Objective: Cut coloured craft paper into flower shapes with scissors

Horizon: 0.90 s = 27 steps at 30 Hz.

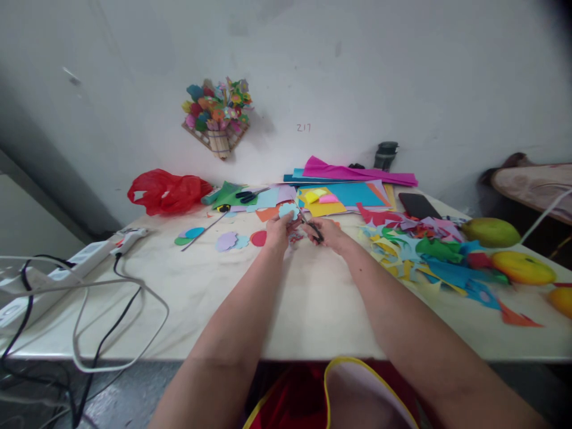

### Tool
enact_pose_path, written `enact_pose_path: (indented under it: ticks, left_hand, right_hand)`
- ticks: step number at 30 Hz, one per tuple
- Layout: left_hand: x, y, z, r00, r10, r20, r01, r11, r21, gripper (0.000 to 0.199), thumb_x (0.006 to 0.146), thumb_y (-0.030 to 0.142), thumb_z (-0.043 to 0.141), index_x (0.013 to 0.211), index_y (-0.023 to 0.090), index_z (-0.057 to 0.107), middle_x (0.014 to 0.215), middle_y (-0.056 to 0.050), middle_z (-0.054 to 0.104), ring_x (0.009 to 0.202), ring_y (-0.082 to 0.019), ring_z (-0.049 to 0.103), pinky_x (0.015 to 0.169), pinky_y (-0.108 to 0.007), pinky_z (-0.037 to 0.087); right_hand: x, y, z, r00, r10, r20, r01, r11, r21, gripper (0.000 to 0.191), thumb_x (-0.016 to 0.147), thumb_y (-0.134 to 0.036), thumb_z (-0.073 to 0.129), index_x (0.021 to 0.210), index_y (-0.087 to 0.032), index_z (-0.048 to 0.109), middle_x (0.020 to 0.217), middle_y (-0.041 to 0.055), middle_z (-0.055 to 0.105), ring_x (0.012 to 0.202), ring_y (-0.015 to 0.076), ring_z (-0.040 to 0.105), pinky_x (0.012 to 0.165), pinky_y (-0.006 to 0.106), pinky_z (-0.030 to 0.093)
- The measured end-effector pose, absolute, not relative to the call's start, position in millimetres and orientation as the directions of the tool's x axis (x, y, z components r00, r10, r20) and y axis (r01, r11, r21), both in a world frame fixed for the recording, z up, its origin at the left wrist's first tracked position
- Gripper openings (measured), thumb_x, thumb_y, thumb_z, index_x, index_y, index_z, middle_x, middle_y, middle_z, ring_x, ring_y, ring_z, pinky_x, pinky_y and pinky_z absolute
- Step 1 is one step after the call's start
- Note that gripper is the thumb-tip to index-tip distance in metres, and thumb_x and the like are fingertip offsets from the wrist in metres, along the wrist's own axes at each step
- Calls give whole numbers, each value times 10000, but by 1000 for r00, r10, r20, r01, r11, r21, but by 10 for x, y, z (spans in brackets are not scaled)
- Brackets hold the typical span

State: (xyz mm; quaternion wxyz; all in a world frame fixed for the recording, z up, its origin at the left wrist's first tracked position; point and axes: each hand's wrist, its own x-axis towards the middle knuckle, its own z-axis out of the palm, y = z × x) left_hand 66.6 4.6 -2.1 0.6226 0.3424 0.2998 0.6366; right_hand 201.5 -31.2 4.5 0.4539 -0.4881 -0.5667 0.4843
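Between the fingers of my left hand (279, 231) is a light blue paper flower (288, 210) with a scalloped edge. My right hand (329, 233) grips black-handled scissors (317, 232), their blades pointing up and left close beside the paper; whether they touch it I cannot tell. Just left of my left hand lie a red paper circle (258, 238) and a purple scalloped paper piece (227, 241). Small reddish bits of paper lie on the table between my hands, partly hidden by them. Farther left are a blue paper circle (195, 233) and a green one beneath it.
Colored paper scraps (429, 244) pile up on the right, near several yellow-green fruits (522, 267) and a phone (419, 205). Paper sheets (348, 194) lie at the back. A second pair of scissors (248, 195), a red plastic bag (167, 192) and power strips with cables (84, 256) are left.
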Motion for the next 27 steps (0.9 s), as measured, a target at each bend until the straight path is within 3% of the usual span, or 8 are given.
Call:
enact_pose_path:
  ticks: [27]
  left_hand:
    - [655, 51, -7, -11, 998, 56, -570, -52, 820, 176, 650, 164, 751, 794, 124, 658, 727, -62, 693, 708, -165, 684, 738, -295, 543]
  right_hand:
    - [2043, -249, -24, -136, 988, 71, 100, 85, -991, 288, 647, -350, 782, 704, -175, 560, 477, -53, 513, 385, 70, 421, 378, 199, 317]
